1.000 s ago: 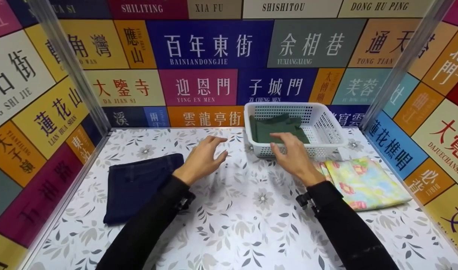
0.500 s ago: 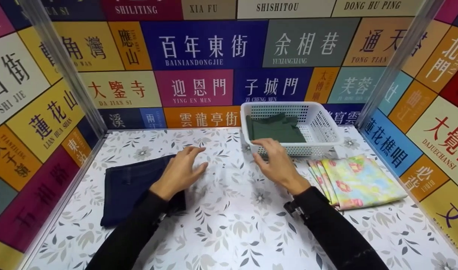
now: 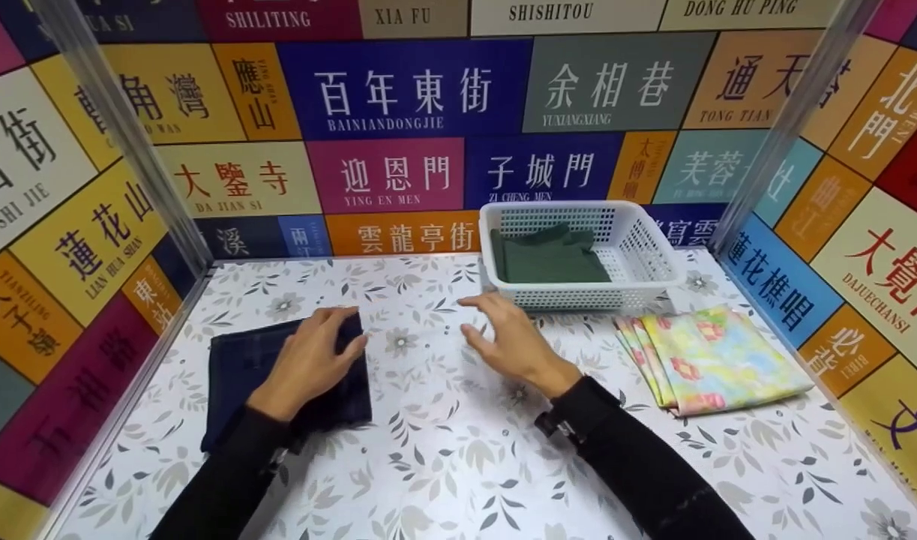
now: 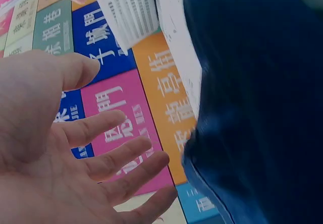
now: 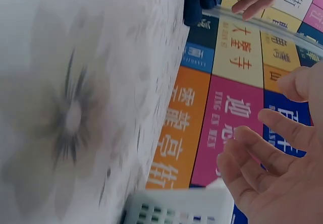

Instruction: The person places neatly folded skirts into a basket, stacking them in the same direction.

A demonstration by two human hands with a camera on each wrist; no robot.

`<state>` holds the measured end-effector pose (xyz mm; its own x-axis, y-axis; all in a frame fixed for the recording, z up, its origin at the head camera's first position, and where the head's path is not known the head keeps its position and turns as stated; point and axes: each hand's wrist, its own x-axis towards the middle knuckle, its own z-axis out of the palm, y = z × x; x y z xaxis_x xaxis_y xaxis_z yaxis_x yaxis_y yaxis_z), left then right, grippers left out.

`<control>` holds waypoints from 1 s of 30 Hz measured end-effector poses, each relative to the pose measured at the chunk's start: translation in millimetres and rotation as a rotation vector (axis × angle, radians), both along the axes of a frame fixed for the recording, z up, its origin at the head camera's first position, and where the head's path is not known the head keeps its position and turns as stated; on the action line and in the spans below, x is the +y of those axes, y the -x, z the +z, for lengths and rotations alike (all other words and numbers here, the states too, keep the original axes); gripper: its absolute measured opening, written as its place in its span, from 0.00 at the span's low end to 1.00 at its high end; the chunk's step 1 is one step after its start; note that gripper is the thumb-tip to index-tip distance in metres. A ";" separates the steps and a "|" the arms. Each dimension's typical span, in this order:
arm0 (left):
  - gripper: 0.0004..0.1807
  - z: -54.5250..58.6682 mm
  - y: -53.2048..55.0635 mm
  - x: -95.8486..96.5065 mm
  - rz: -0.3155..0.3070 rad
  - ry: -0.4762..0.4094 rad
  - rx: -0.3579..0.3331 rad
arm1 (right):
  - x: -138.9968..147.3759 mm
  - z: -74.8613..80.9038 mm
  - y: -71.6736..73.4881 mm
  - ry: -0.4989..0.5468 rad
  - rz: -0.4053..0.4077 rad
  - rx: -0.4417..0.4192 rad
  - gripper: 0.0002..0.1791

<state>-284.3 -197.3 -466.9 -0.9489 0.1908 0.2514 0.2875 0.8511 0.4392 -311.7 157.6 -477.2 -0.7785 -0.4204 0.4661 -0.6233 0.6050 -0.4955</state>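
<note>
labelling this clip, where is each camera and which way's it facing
Head: worn on the head, facing forward and down at the table, basket and blue cloth; left hand, right hand and sleeves show.
Left wrist: worn there, facing the wall past the blue cloth; left hand large, part of right hand.
Right wrist: worn there, facing along the table to the wall; right hand large, part of left hand.
Both wrist views share basket and pink panel.

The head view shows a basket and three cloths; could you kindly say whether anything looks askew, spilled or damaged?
Nothing looks spilled or damaged. Only slight untidiness stands out: the green cloth in the basket has a jagged far edge, and the floral cloth has layers fanned out at its left.
</note>
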 end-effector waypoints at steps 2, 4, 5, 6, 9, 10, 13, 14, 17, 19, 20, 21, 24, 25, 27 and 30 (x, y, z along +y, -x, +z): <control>0.34 -0.8 -2.4 -7.8 0.017 -0.001 -0.017 | -6.7 -1.6 -0.8 -0.001 0.013 -0.028 0.25; 0.34 -1.9 -4.4 -15.5 0.036 0.000 -0.032 | -13.1 -2.4 -1.9 -0.002 0.023 -0.054 0.26; 0.34 -2.5 -5.3 -19.4 0.045 0.002 -0.040 | -16.6 -2.9 -2.0 -0.002 0.031 -0.063 0.26; 0.34 -3.3 -6.0 -23.2 0.053 0.003 -0.047 | -19.9 -3.4 -2.4 -0.002 0.040 -0.074 0.26; 0.34 -5.5 -8.4 -34.6 0.086 0.001 -0.071 | -29.7 -5.2 -3.7 -0.007 0.070 -0.119 0.27; 0.35 -6.1 -9.2 -38.2 0.095 0.000 -0.082 | -32.9 -6.0 -4.0 -0.007 0.082 -0.136 0.28; 0.36 -7.6 -12.3 -50.0 0.125 -0.007 -0.116 | -42.4 -9.0 -5.7 -0.010 0.108 -0.198 0.29; 0.36 -8.2 -13.3 -54.2 0.136 -0.007 -0.127 | -46.0 -10.0 -6.2 -0.009 0.117 -0.217 0.29; 0.37 -10.2 -15.5 -68.3 0.174 0.001 -0.148 | -57.7 -12.2 -7.0 -0.021 0.133 -0.270 0.30; 0.38 -12.0 -16.6 -79.0 0.207 0.014 -0.163 | -66.6 -13.4 -7.1 -0.033 0.143 -0.308 0.30; 0.39 -12.6 -17.3 -84.3 0.226 0.017 -0.176 | -71.3 -13.9 -7.1 -0.037 0.148 -0.329 0.31; 0.39 -13.4 -18.2 -89.7 0.245 0.020 -0.193 | -76.1 -14.6 -7.2 -0.044 0.152 -0.349 0.32; 0.43 -14.7 -20.7 -106.2 0.302 0.025 -0.271 | -91.2 -16.4 -7.3 -0.053 0.160 -0.404 0.34; 0.45 -15.0 -21.2 -111.9 0.317 0.024 -0.305 | -96.5 -17.3 -7.0 -0.054 0.163 -0.416 0.35; 0.49 -15.5 -22.0 -123.1 0.335 0.020 -0.362 | -106.9 -18.5 -7.1 -0.062 0.158 -0.433 0.36; 0.55 -16.9 -22.1 -137.6 0.340 0.022 -0.413 | -121.7 -20.5 -6.7 -0.065 0.139 -0.449 0.38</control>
<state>-262.3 -334.9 -483.7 -0.9771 -0.1434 -0.1569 -0.1990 0.8766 0.4381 -305.0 36.0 -497.6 -0.8311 -0.5523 0.0655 -0.4335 0.5695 -0.6984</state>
